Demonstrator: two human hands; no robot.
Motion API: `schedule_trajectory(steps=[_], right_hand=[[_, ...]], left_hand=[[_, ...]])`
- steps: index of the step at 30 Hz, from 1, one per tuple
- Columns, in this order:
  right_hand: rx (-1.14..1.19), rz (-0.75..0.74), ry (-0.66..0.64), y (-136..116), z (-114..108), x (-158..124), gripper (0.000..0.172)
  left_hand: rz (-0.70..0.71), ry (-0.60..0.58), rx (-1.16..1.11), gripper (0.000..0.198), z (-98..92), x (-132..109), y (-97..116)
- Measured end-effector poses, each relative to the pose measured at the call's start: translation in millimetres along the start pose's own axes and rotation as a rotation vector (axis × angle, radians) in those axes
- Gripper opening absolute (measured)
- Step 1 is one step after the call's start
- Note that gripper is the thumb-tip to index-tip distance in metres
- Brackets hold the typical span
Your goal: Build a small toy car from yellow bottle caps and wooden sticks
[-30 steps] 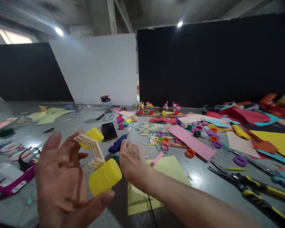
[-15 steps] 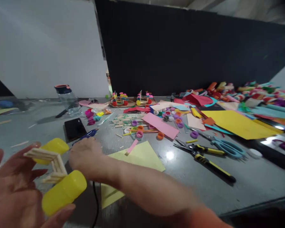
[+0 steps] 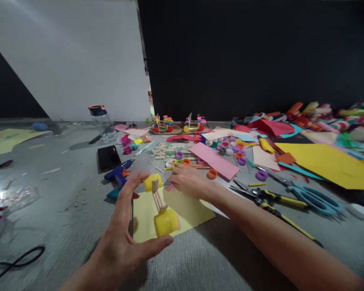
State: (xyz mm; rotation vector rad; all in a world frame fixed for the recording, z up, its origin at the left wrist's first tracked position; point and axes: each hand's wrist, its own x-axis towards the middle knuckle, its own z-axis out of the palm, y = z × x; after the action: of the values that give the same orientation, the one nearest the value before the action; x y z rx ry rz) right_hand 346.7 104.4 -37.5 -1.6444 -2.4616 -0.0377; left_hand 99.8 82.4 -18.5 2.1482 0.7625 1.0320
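My left hand [image 3: 124, 242] holds a small craft piece [image 3: 160, 204] between forefinger and thumb: two yellow bottle caps joined by glued wooden sticks. It hovers just above a yellow paper sheet [image 3: 191, 210] on the grey table. My right hand [image 3: 189, 182] reaches across to the sheet's far edge, knuckles up. Its fingers are bunched together, with the tips down at a small pink paper strip [image 3: 170, 187]. Whether they grip the strip is hidden.
A blue glue gun [image 3: 118, 174], a black phone [image 3: 108, 157] and a glass jar [image 3: 103, 123] lie beyond my left hand. Coloured rings, sticks, a pink paper [image 3: 215, 159], scissors [image 3: 312, 198] and yellow-handled cutters [image 3: 273, 198] crowd the right. A black cable [image 3: 15, 262] lies at the near left.
My left hand lowered the cap piece from near my face to just over the yellow sheet. My right hand moved from the glue gun rightward to the pink strip. The view tilted down.
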Motion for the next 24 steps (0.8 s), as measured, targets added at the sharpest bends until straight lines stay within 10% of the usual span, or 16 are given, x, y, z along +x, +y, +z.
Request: schedule_trajectory(steps=[15, 20, 24], right_hand=[[0.817, 0.398, 0.442, -31, -49, -77, 0.025], [1.334, 0.348, 0.772, -39, -40, -92, 0.010], [1.552, 0.415, 0.725, -40, -28, -94, 0.009]], left_hand=[[-0.220, -0.306, -0.326, 0.111, 32.7, 1, 0], [-0.182, -0.346, -0.371, 0.115, 56.6, 11, 1], [-0.082, -0.387, -0.299, 0.119, 61.3, 14, -5]])
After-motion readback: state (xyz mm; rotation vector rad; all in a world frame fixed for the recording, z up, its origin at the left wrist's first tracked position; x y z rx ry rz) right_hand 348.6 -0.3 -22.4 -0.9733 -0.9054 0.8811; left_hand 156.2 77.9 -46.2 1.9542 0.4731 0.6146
